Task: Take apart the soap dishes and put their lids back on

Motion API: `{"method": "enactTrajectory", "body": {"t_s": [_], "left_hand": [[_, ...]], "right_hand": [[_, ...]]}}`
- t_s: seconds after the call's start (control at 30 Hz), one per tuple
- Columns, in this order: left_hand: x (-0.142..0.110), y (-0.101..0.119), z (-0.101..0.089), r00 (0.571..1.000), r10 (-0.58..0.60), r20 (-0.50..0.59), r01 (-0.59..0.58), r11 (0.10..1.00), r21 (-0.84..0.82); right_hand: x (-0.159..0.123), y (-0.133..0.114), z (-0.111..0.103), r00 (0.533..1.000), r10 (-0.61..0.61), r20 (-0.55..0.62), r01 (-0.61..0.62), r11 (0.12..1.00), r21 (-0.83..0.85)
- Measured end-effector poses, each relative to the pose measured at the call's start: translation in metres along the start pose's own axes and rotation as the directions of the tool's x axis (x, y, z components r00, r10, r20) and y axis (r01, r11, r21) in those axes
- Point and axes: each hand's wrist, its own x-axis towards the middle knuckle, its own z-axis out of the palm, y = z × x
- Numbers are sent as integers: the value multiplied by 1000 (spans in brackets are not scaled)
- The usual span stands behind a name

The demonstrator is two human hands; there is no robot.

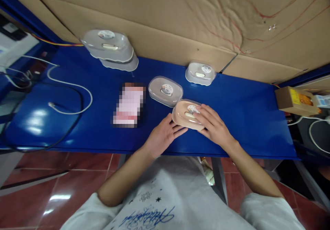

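A small oval peach-coloured lidded container (186, 115) sits near the front edge of the blue table (244, 120). My right hand (215, 127) lies over its right side, fingers stretched across the lid. My left hand (163, 135) is open, palm turned up, with its fingertips touching the container's lower left edge. Just behind it stands a clear oval lidded container (165, 91). Another small clear one (200, 73) is farther back right.
Two larger clear containers (109, 46) are stacked at the back left. A blurred pink-and-white packet (129, 104) lies left of centre. White and black cables (69, 96) loop across the left side. A cardboard box (296, 101) sits at the right end; a cardboard wall stands behind.
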Motion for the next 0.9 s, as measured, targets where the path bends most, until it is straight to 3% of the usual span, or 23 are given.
{"method": "enactTrajectory", "body": {"t_s": [0.1,0.27,0.33,0.43,0.53,0.8,0.9], "left_hand": [[-9,-2,-4,999,45,0,-44,998,36],[-20,-7,-7,998,52,38,-57,988,145],[-21,-8,-7,997,51,53,-60,982,177],[-21,-10,-6,998,42,53,-52,974,221],[-20,-13,-8,998,32,58,-46,967,252],[-16,-20,-15,996,20,82,-40,966,254],[-13,-24,-16,995,11,102,-36,968,248]], "right_hand": [[8,19,-3,998,69,-6,-70,996,-56],[30,50,-4,996,79,52,-81,996,38],[41,64,-4,992,125,-32,-122,989,80],[59,87,-3,939,267,-215,-256,963,80],[70,103,-4,908,351,-229,-357,934,15],[33,96,-13,863,361,-354,-437,885,-163],[23,99,-17,874,379,-303,-426,899,-105]]}}
